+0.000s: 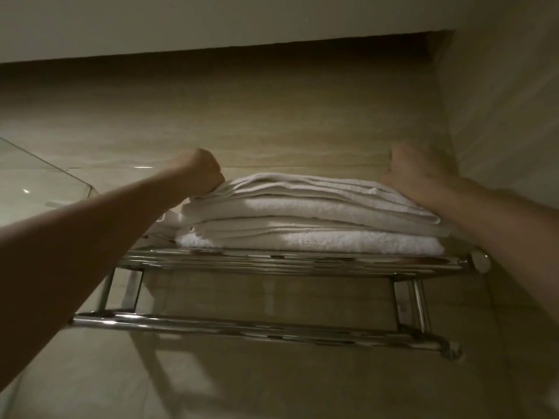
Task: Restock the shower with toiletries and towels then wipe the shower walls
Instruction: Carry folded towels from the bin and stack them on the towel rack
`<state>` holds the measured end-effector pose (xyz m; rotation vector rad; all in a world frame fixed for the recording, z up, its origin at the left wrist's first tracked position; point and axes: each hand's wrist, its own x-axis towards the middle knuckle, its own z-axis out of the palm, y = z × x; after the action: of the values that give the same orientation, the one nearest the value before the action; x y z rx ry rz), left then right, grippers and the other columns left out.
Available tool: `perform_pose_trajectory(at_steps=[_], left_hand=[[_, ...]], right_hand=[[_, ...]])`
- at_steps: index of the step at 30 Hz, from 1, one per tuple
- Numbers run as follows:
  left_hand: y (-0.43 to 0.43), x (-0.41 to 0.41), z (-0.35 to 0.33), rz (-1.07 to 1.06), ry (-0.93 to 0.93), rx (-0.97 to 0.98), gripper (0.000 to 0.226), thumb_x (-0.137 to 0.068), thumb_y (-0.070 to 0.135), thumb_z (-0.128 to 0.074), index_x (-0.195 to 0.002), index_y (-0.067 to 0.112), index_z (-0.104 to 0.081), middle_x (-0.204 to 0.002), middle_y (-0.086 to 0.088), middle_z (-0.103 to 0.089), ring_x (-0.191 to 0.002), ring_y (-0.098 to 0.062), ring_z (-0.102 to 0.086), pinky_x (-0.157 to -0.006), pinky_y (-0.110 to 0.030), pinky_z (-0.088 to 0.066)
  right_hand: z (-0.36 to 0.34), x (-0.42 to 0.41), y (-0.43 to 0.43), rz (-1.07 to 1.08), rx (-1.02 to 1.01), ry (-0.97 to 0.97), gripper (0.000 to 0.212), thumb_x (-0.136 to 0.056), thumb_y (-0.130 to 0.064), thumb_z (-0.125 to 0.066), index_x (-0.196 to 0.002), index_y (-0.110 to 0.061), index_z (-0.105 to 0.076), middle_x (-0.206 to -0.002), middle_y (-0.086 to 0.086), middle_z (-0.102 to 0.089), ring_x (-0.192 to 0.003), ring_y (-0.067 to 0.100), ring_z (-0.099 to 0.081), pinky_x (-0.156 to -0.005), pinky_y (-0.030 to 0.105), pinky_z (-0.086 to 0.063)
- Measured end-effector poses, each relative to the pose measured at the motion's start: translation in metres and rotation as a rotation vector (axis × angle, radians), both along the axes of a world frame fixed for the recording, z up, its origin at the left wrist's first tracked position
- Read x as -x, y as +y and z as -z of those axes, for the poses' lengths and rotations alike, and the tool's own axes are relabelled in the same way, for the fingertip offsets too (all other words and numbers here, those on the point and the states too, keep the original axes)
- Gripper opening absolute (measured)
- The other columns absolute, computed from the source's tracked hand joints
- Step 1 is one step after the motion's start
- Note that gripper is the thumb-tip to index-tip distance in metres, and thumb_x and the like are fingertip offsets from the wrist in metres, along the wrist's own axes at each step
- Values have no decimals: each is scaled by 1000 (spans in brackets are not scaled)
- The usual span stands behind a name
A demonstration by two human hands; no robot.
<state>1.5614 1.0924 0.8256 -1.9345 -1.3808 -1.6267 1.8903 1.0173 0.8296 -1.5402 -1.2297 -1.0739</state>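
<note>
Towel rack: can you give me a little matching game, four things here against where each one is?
1 towels
2 left hand
3 right hand
4 lower bar

A under the shelf, bare
B stack's right end, fingers straight
C stacked on the shelf
D stack's left end, fingers curled

Pairs: 1-C, 2-D, 3-B, 4-A

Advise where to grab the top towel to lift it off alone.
Take the top towel by its two short ends, coming in from left and right, fingers slid under it. It lies flat and wide on the stack with the wall behind, and its front shows loose layered edges that could peel apart if pinched. The left hand and right hand sit at those ends.
</note>
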Motion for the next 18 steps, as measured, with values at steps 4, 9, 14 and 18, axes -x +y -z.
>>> perform_pose_trajectory(at_steps=[4,9,14,18], left_hand=[[-22,-8,17,155,208,-161,24,-102,24,-54,-90,12,-72,-88,-3,-69,-70,-17,-57,-60,-25,-40],[-35,-9,54,87,392,-170,47,-105,53,-28,-91,24,-62,-82,-2,-64,-70,-17,-57,-58,-24,-36],[-47,6,85,-11,491,-199,77,-89,79,-14,-129,23,-49,-120,-8,-62,-95,-23,-58,-73,-35,-44],[-61,12,106,-5,493,-126,74,-94,70,-37,-149,22,-28,-154,-9,-37,-136,-28,-41,-100,-51,-46]], right_hand=[[0,18,-6,-125,-72,-197,16,-92,-16,-54,-85,-19,-68,-81,7,-69,-73,28,-63,-70,37,-55],[24,25,-25,-187,102,-160,61,-105,-52,-30,-68,-13,-60,-59,1,-58,-51,19,-46,-54,27,-38],[72,39,-45,-117,262,-201,63,-99,-68,-12,-106,-25,-57,-97,5,-65,-82,20,-56,-78,39,-46],[87,44,-61,-11,346,-201,74,-97,-71,-13,-155,-27,-24,-155,12,-41,-137,32,-43,-112,51,-36]])
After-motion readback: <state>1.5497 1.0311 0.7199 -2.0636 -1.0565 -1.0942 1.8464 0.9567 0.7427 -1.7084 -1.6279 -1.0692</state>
